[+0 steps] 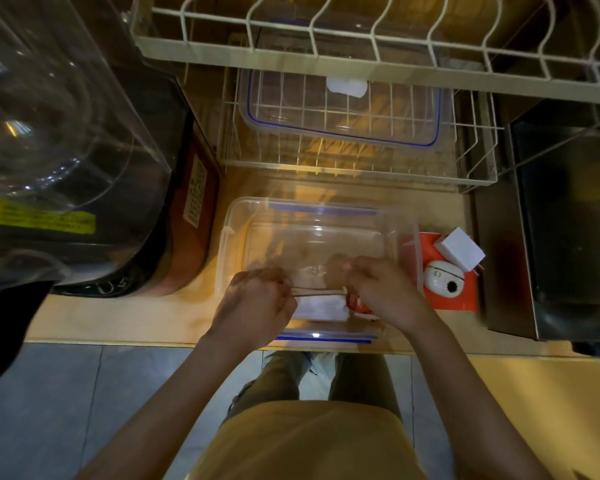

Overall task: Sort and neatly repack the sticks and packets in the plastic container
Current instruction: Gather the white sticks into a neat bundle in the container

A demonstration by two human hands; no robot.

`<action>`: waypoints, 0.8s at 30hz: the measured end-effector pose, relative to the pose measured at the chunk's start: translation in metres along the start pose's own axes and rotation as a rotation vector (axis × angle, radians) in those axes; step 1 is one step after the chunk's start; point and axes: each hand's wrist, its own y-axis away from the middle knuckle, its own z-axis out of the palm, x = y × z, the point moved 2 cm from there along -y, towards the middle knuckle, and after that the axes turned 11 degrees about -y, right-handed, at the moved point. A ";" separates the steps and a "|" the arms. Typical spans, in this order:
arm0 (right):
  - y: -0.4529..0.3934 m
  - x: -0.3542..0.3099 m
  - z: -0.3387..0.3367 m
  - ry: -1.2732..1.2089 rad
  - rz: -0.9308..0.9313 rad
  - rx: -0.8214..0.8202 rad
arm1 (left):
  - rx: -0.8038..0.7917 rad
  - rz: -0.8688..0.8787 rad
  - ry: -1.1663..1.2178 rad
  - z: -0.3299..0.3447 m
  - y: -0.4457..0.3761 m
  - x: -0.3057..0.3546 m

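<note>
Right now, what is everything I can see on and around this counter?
Plastic container: one, clear with blue clips, open on the wooden counter, front centre.
Sticks: a few, thin and pale, held level between both hands over the container.
White packets: a stack, count unclear, inside the container's near end.
Red packet: at least one, inside beside the white ones.
Lid: one, clear with blue seal, on the lower wire rack behind.
Wire rack: white, two tiers, at the back.
Orange box: one, right of the container, with a white round device and white charger on it.
Clear jug: one, far left.
Left hand: grip closed on the sticks.
Right hand: grip closed on the sticks' other end.
</note>
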 end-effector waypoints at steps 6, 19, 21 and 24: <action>-0.026 0.017 0.023 0.435 -0.297 -0.127 | -0.003 -0.037 0.039 -0.002 0.001 0.002; -0.038 0.022 0.035 0.592 -0.375 -0.026 | -0.022 -0.040 -0.031 -0.001 -0.001 0.003; -0.038 0.021 0.035 0.586 -0.372 0.000 | -0.026 -0.036 -0.022 0.000 -0.001 0.002; -0.037 0.018 0.036 0.616 -0.370 0.004 | -0.033 -0.032 -0.018 0.000 -0.002 0.003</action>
